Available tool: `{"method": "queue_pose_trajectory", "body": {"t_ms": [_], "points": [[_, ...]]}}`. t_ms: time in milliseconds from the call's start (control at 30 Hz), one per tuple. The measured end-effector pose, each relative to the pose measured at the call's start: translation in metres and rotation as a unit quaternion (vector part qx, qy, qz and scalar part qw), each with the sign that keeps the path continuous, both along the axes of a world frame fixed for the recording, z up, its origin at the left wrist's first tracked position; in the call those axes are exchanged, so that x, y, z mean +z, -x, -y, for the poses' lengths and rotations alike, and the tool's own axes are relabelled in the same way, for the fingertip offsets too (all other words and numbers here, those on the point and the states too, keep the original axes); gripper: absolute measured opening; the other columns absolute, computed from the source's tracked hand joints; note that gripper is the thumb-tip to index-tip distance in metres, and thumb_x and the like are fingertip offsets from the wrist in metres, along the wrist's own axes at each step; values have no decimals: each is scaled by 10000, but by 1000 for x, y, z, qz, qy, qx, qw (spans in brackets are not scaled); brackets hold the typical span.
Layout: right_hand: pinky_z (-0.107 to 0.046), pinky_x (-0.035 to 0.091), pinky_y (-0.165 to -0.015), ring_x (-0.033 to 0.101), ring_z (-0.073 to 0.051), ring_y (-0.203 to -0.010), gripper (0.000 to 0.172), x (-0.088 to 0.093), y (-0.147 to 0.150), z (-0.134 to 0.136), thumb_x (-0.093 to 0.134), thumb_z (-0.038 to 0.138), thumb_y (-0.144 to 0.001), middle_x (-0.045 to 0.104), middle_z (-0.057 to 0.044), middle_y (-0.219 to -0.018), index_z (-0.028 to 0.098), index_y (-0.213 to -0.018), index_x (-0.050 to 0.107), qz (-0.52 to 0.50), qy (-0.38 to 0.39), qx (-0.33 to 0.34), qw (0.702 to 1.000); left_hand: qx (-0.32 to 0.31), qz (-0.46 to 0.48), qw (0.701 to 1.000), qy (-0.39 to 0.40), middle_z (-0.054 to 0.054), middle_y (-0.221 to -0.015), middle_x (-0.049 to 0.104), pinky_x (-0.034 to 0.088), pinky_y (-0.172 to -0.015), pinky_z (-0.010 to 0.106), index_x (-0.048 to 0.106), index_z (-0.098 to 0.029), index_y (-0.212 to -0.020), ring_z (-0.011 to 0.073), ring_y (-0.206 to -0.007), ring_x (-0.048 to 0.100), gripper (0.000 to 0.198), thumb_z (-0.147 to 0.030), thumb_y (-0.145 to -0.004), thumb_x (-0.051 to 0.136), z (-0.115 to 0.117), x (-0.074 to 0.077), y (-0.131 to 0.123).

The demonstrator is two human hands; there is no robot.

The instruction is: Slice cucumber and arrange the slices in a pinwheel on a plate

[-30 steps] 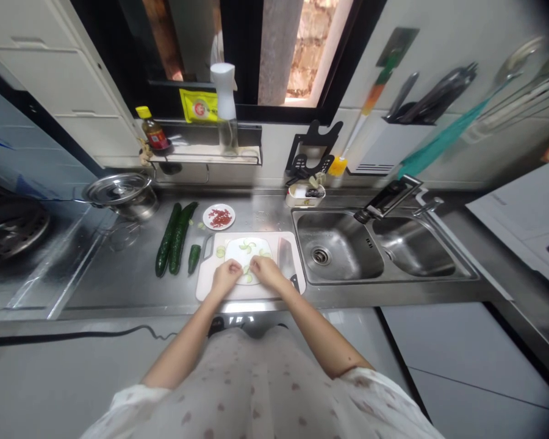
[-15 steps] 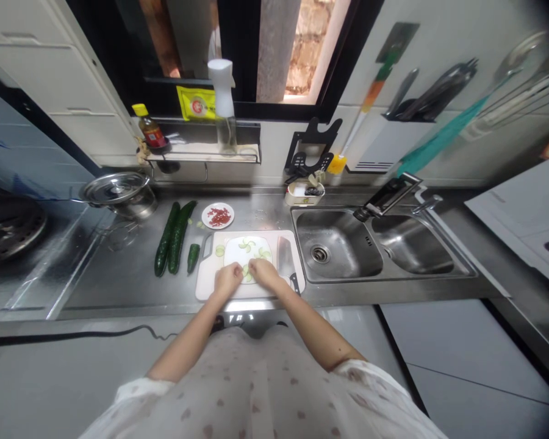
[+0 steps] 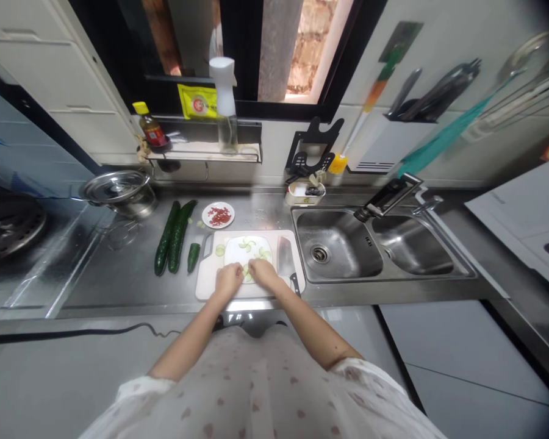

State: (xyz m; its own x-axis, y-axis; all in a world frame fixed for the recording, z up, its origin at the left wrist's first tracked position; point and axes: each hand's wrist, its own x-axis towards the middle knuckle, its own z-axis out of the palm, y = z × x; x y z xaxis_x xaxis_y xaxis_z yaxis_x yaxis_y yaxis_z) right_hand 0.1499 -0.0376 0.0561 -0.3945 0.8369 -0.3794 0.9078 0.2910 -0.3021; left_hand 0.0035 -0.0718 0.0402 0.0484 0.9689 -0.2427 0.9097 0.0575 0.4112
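A white square plate (image 3: 232, 249) rests on a pale cutting board (image 3: 205, 281). Thin cucumber slices (image 3: 247, 245) lie on it in small pinwheel-like groups. At the plate's front group, my left hand (image 3: 229, 279) has its fingers curled together on the left side. Opposite it, my right hand (image 3: 262, 273) is likewise closed, fingertips pressed together close to the slices. Whatever is between the fingers of either hand is too small to make out. A cleaver (image 3: 285, 259) lies on the board's right side, its black handle toward me. More slices (image 3: 220, 250) sit left of the plate.
Two whole cucumbers (image 3: 179, 238) and a cut cucumber piece (image 3: 193, 257) lie left of the board. Behind it stands a small plate (image 3: 205, 222) of red bits. To the right is a double sink (image 3: 338, 244); a lidded pot (image 3: 139, 201) stands back left.
Both hands stay at the front group of slices, with only a very slight shift of the left hand. The view has moved a little; nothing else differs visibly.
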Motion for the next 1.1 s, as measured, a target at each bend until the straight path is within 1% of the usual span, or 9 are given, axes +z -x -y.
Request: {"method": "queue_pose_trajectory", "body": {"t_ms": [100,200,267,400,533,700,867,1000,1100], "points": [[-248,365,-747,590,-184,-920,252,-1,0,0,403,209,-937,671,-119,-1034,146,-1040,623,0,-4,1,1000,-5,-14,1000,-11,39,-930,666,372,-779,289,648,-210,-966,192,-909,583,199,-232,-829,505,1,0,0],[-250,368,-746,594,-187,-920,255,-2,0,1,399,215,-942,671,-121,-1033,145,-1047,621,-2,-10,3,1000,-20,-24,999,-44,54,-976,644,369,-819,316,645,-207,-1002,209,-951,556,222,-224,-833,502,4,-1,1],[-249,369,-736,596,-189,-920,250,-1,0,1,400,216,-943,671,-120,-1029,145,-1039,620,-2,-13,4,1000,-43,-23,996,-73,67,-982,626,368,-834,328,652,-200,-995,215,-961,537,221,-226,-852,485,7,-2,2],[-245,366,-721,596,-187,-910,231,1,1,1,411,215,-942,673,-115,-1011,147,-1026,615,0,-13,1,1000,-112,-16,986,-118,78,-948,599,373,-828,343,672,-201,-966,216,-933,510,229,-217,-875,463,16,-5,5],[-244,365,-732,591,-180,-906,227,2,1,1,418,217,-942,671,-120,-1015,143,-1038,610,2,-9,0,1000,-152,-8,978,-141,82,-978,599,375,-831,353,670,-219,-1069,216,-933,495,281,-204,-879,464,20,-9,8],[-251,365,-725,592,-185,-903,229,2,0,1,408,212,-942,671,-123,-1017,142,-1021,611,-2,-18,7,1000,-178,-21,973,-148,82,-971,601,375,-814,357,668,-233,-1111,221,-925,485,303,-226,-892,458,18,-12,10],[-247,368,-738,588,-184,-924,233,3,-1,0,414,204,-932,668,-123,-1026,141,-1044,609,-4,-9,4,1000,-204,-49,969,-130,88,-968,593,366,-800,363,658,-242,-1140,229,-925,477,324,-215,-879,470,14,-8,10],[-243,371,-768,576,-184,-964,229,4,-5,-1,439,194,-917,658,-118,-1051,145,-1062,608,-11,-3,-8,1000,-213,-57,970,-106,92,-975,590,359,-809,368,676,-232,-1092,232,-938,476,308,-196,-869,466,11,-4,10],[-246,368,-794,565,-184,-990,229,5,-11,0,440,167,-907,647,-118,-1078,145,-1060,610,-19,-18,-23,999,-214,-59,971,-95,94,-975,589,356,-819,371,687,-222,-1049,233,-945,476,291,-192,-869,460,10,-1,10]]}}
